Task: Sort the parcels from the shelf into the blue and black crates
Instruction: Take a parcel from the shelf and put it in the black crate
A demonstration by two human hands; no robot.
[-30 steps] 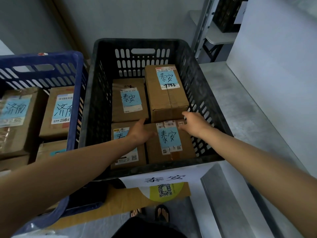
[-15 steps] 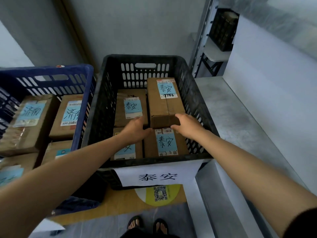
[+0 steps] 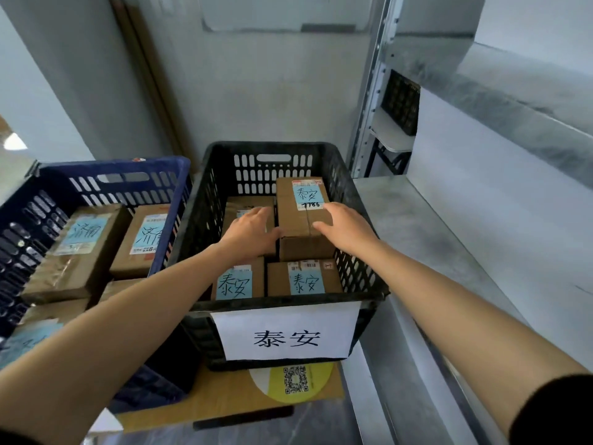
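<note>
The tall parcel [image 3: 295,224] stands in the upper right corner of the black crate [image 3: 282,306], at the centre of the frame, rising above its three neighbours. The left hand [image 3: 248,234] lies with straight fingers over the lower parcel [image 3: 244,203] beside it, its thumb touching the tall parcel's near left edge. The right hand [image 3: 346,229] rests flat on the top of the tall parcel, fingers spread and uncurled, so neither hand is clamped on it. The taped cardboard looks stiff and dry, likely light to middling in weight, and should stand a firm squeeze. The best hold is probably the two long sides, palms opposed, above the level of the other boxes. The crate wall sits just beside its right face and leaves little room for fingers there. Two front parcels [image 3: 237,282] fill the near half of the crate. At the left of the frame the blue crate [image 3: 112,163] touches the black one and holds its own parcels [image 3: 80,248]. The metal shelf [image 3: 433,239] runs along the right, and a paper sign [image 3: 285,335] hangs on the black crate's front.
</note>
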